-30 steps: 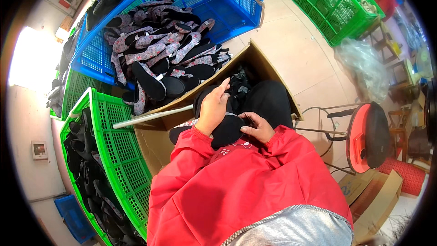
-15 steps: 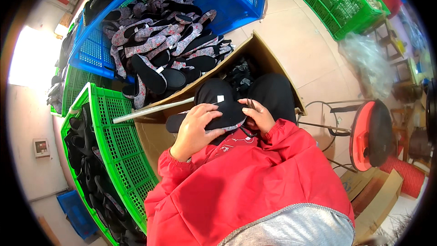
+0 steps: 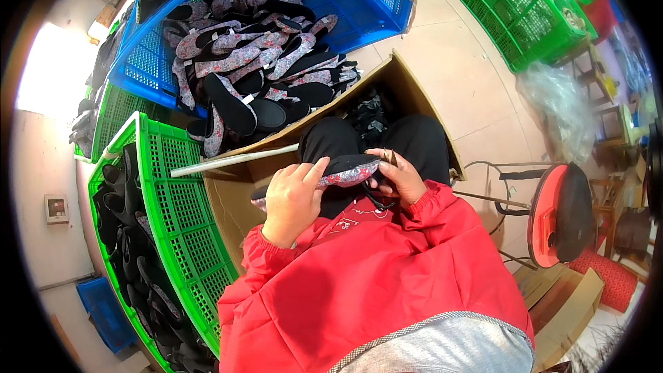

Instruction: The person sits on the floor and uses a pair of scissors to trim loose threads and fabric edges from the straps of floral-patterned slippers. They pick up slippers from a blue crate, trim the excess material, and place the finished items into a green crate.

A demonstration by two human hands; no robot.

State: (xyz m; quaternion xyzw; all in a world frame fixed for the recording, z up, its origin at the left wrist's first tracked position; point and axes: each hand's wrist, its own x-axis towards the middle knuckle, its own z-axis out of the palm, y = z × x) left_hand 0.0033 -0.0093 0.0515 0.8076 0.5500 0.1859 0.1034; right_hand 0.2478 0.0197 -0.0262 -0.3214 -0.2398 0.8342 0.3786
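Observation:
A slipper (image 3: 345, 174) with a flowered fabric side and a black sole lies across my lap, its side edge turned up. My left hand (image 3: 295, 197) is closed around its left part, with the forefinger along the upper edge. At the slipper's right end, my right hand (image 3: 400, 178) is closed on small dark scissors (image 3: 391, 158). Their pointed tips stick up past the fingers, and a dark handle loop shows below. The right fingers also touch the slipper's end. Where the palm covers the scissors, I cannot see them.
Ahead on the left, a blue crate (image 3: 338, 24) stands by a heap of flowered slippers (image 3: 242, 55). A green crate (image 3: 190, 214) of dark slippers is at my left. An open cardboard box (image 3: 421, 97) surrounds my knees, with a pale rod (image 3: 235, 160) across it. At right stands a red-and-black stool (image 3: 552, 214).
The slipper has been tilted so its flowered side faces up, where its black sole showed before. My left fingers have shifted along its edge. The scissor tips have moved slightly right.

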